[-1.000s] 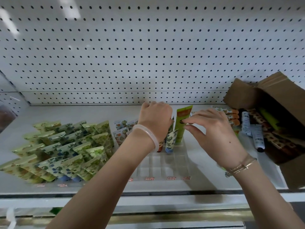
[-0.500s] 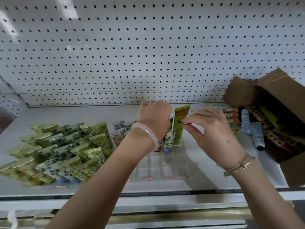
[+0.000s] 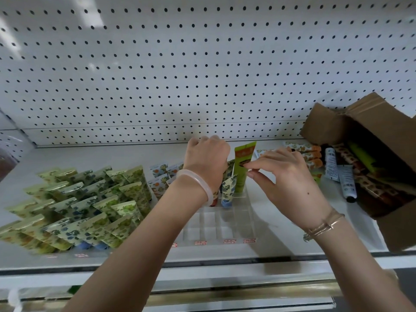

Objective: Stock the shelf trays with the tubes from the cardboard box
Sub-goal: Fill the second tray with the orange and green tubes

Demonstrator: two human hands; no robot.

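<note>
Pinching the tall green plastic tube (image 3: 240, 179) between thumb and forefinger, the right hand (image 3: 290, 179) held it upright at the rear right of the clear plastic divided tray (image 3: 216, 226). The left hand (image 3: 206, 158) curled knuckles-up just beside it over the tray's back row; whether its fingers gripped anything could not be told. More tubes lay in the open brown cardboard box (image 3: 380, 115) on the right.

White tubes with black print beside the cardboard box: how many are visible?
2. The farther white tube lies at the open side of the cardboard box; the nearer white tube lies just in front of it. Others may be hidden inside.
</note>
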